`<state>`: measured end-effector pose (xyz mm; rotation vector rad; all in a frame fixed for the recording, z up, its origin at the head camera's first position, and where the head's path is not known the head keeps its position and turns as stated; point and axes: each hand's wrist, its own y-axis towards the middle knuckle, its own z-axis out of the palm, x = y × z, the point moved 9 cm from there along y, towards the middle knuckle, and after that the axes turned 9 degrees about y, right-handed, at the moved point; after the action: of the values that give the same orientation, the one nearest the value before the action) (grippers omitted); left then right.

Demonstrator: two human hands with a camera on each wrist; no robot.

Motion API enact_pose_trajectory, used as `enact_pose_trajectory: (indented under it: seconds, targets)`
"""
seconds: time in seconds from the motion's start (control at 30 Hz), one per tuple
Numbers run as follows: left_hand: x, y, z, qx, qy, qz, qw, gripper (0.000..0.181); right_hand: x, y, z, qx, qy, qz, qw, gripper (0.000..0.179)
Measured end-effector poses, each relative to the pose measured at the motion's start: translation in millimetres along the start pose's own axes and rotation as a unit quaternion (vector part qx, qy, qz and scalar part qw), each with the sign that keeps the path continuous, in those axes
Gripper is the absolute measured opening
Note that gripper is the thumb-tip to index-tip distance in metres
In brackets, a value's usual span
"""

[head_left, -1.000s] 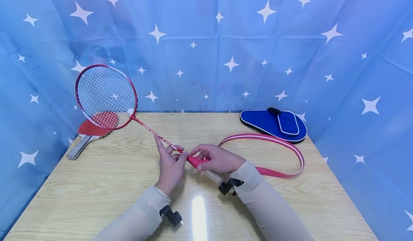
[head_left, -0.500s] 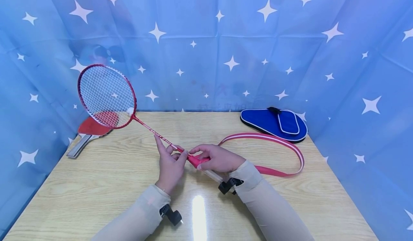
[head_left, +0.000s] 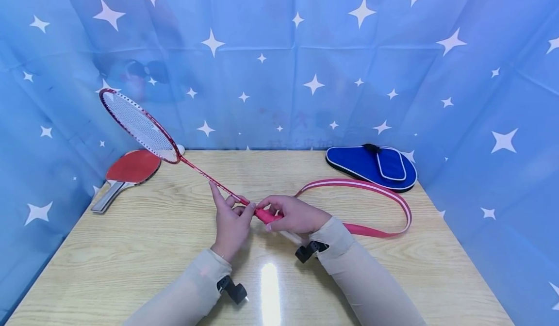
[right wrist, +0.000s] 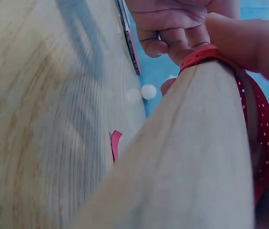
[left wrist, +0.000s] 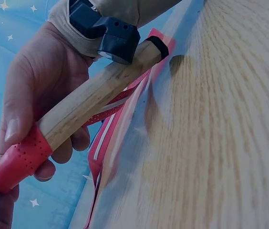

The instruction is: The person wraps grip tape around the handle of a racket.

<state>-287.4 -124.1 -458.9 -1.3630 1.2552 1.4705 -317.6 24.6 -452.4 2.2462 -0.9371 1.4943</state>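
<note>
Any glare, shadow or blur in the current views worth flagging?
Head view: bright, with a white glare streak on the tabletop; left wrist view: dimmer, dark shadow patches beside the wooden handle; right wrist view: the handle's near end looks soft.

Both arms angle inward over the near edge of the tabletop (head_left: 131, 253), L forearm (head_left: 183, 287) slanting in from the left, R forearm (head_left: 371, 282) from the right, so the hands meet approx. mid-tabletop. L hand (head_left: 230, 226) pinches w/ its thumb & bent fingers, index straight & aimed at the far edge. R hand (head_left: 301, 214), back up, grips w/ curled fingers toward the L edge, thumb on the near-edge side, v. close to L thumb.
</note>
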Motion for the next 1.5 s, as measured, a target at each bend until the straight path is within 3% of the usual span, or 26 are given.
enact_pose_trajectory:
  seconds: [0.27, 0.77, 1.0, 1.5]
  targets:
    - [2.9, -0.2, 0.3, 0.001, 0.003, -0.008, 1.0000, 0.124, -1.6, -0.5, 1.4, 0.017, 0.062, 0.000, 0.9979, 0.044]
    - [3.9, -0.1, -1.7, -0.011, 0.016, -0.013, 0.9997, 0.127, 2.7, -1.8, 1.7, 0.019, 0.042, -0.011, 0.9989, 0.048]
    - [4.8, 0.2, -1.5, -0.011, 0.021, -0.015, 0.9996, 0.127, 5.0, -2.3, -0.7, 0.004, 0.004, -0.013, 0.9999, 0.048]
    - [6.1, 1.9, -0.1, -0.007, 0.014, -0.016, 0.9998, 0.125, 2.6, -1.9, -5.7, -0.007, -0.005, 0.009, 0.9999, 0.041]
